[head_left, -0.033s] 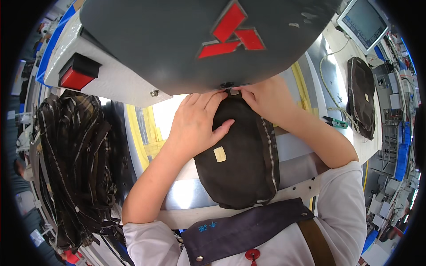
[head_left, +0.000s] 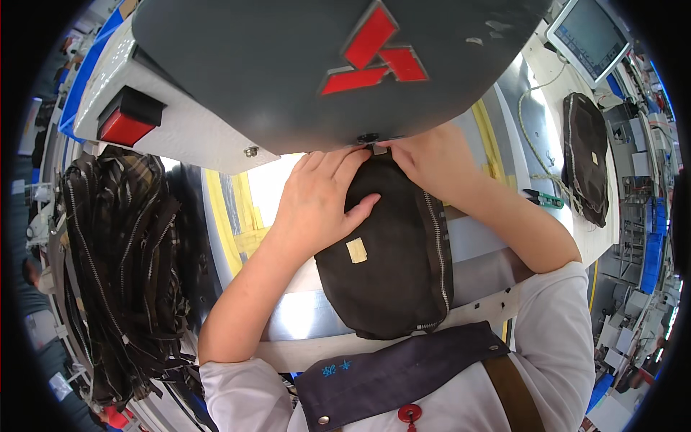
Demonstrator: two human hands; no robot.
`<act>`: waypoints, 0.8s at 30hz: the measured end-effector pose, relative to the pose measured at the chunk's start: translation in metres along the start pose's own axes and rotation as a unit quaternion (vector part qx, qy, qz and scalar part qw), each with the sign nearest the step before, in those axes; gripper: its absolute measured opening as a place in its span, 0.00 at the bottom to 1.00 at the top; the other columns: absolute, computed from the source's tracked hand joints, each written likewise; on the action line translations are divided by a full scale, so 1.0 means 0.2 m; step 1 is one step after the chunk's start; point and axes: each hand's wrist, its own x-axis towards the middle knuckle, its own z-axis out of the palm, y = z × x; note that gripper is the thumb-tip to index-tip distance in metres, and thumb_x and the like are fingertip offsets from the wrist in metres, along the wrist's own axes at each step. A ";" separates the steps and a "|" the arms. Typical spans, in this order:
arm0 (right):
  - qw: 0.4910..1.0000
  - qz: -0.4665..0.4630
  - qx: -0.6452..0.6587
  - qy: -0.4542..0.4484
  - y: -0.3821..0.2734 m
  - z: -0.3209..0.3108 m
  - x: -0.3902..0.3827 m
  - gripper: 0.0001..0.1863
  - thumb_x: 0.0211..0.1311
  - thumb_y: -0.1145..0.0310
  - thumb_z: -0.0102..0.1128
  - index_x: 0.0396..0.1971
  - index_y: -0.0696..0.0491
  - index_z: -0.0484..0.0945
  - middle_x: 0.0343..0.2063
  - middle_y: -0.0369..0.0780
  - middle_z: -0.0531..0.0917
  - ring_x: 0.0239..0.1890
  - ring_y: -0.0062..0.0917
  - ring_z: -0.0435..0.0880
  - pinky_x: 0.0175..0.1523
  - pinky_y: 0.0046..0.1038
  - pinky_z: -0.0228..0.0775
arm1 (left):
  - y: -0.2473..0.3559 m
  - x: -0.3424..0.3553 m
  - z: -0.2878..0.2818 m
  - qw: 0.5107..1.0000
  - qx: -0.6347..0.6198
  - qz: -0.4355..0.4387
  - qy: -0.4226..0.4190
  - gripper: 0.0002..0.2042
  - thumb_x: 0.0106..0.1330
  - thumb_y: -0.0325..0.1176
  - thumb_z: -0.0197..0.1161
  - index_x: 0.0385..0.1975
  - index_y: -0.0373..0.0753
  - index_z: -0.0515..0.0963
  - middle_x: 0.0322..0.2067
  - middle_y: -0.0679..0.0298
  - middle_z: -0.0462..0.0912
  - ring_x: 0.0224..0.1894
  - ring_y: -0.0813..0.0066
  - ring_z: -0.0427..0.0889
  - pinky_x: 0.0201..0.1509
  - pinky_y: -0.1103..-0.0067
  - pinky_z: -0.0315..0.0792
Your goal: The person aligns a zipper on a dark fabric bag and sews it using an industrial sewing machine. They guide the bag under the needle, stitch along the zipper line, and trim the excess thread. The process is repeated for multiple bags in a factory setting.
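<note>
Left hand (head_left: 313, 198) palm down, fingers together and reaching forward, thumb (head_left: 363, 210) spread apart. Right hand (head_left: 439, 162) angled inward, thumb toward left fingertips (head_left: 360, 153), other fingers mostly hidden. Left forearm (head_left: 248, 291), right forearm (head_left: 522, 223) bare, converging forward, elbows out.

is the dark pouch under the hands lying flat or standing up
Lying flat: the dark pouch shows its broad face upward, and its zipper runs along the right-hand edge.

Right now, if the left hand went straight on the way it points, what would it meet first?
Probably the dark grey machine head, though depth is unclear: the left hand might pass underneath.
</note>
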 end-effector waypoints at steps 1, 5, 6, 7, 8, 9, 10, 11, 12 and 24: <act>1.000 -0.016 -0.012 0.003 0.00 0.00 0.00 0.07 0.46 0.77 0.60 0.28 0.51 0.80 0.34 0.34 0.77 0.40 0.28 0.79 0.37 0.30 0.75 | 0.00 0.00 0.00 1.000 0.002 0.001 0.001 0.23 0.48 0.34 0.69 0.46 0.36 0.74 0.52 0.61 0.75 0.53 0.59 0.75 0.57 0.68 0.68; 0.997 -0.070 -0.030 0.003 0.00 0.00 -0.01 0.12 0.45 0.77 0.60 0.34 0.53 0.78 0.37 0.35 0.78 0.44 0.29 0.78 0.40 0.30 0.76 | 0.00 0.01 0.00 0.999 0.016 0.034 0.014 0.23 0.48 0.34 0.69 0.46 0.36 0.75 0.53 0.62 0.75 0.54 0.60 0.74 0.58 0.68 0.67; 0.997 -0.066 -0.036 -0.023 0.00 -0.01 -0.01 0.12 0.46 0.76 0.59 0.35 0.54 0.78 0.38 0.36 0.78 0.45 0.30 0.78 0.41 0.30 0.75 | 0.00 0.02 0.00 0.999 0.015 0.036 0.013 0.23 0.48 0.34 0.69 0.46 0.36 0.75 0.53 0.62 0.75 0.54 0.60 0.74 0.58 0.68 0.67; 0.996 -0.064 -0.041 -0.049 0.00 -0.01 -0.02 0.13 0.47 0.76 0.58 0.36 0.55 0.77 0.39 0.37 0.78 0.46 0.30 0.78 0.42 0.29 0.75 | 0.00 0.01 -0.01 0.999 0.014 0.038 0.013 0.23 0.48 0.34 0.69 0.46 0.37 0.75 0.53 0.62 0.75 0.54 0.60 0.74 0.58 0.68 0.67; 0.994 -0.061 -0.047 -0.076 0.00 -0.02 -0.02 0.14 0.48 0.75 0.57 0.38 0.57 0.77 0.40 0.38 0.78 0.46 0.30 0.78 0.43 0.29 0.75 | 0.00 0.01 -0.01 0.999 0.007 0.032 0.007 0.23 0.48 0.34 0.69 0.46 0.37 0.75 0.53 0.62 0.75 0.54 0.60 0.74 0.58 0.68 0.67; 0.994 -0.070 -0.055 -0.068 -0.01 -0.02 -0.04 0.14 0.49 0.75 0.56 0.39 0.57 0.76 0.41 0.39 0.79 0.47 0.31 0.78 0.45 0.29 0.75 | 0.00 0.01 -0.02 1.000 0.001 0.027 0.001 0.23 0.48 0.34 0.69 0.46 0.37 0.75 0.53 0.62 0.75 0.54 0.60 0.74 0.58 0.68 0.67; 0.993 -0.079 -0.063 -0.062 -0.02 -0.01 -0.06 0.14 0.50 0.74 0.55 0.39 0.58 0.76 0.42 0.40 0.79 0.48 0.31 0.78 0.46 0.30 0.75 | -0.01 0.01 -0.02 1.000 -0.007 0.021 -0.005 0.23 0.48 0.34 0.69 0.46 0.37 0.75 0.53 0.62 0.75 0.54 0.60 0.74 0.58 0.68 0.67; 0.992 -0.089 -0.072 -0.056 -0.03 -0.01 -0.08 0.15 0.51 0.74 0.54 0.40 0.59 0.75 0.43 0.41 0.79 0.48 0.31 0.78 0.47 0.30 0.75 | -0.01 0.01 -0.02 1.000 -0.011 0.017 -0.005 0.23 0.48 0.34 0.69 0.47 0.37 0.75 0.53 0.62 0.75 0.54 0.60 0.74 0.58 0.68 0.67; 0.991 -0.090 -0.072 -0.061 -0.03 -0.01 -0.07 0.15 0.51 0.74 0.54 0.41 0.59 0.75 0.44 0.42 0.79 0.48 0.31 0.78 0.48 0.30 0.74 | -0.01 0.01 -0.02 1.000 -0.016 0.013 -0.004 0.24 0.48 0.35 0.69 0.47 0.37 0.75 0.53 0.62 0.76 0.54 0.60 0.74 0.59 0.68 0.66; 0.989 -0.100 -0.069 -0.082 -0.03 -0.04 -0.07 0.18 0.51 0.74 0.54 0.44 0.62 0.75 0.44 0.43 0.79 0.49 0.31 0.78 0.51 0.31 0.73 | -0.02 0.00 -0.02 1.000 0.008 0.027 0.003 0.26 0.50 0.39 0.69 0.50 0.37 0.75 0.53 0.61 0.75 0.53 0.61 0.74 0.56 0.69 0.67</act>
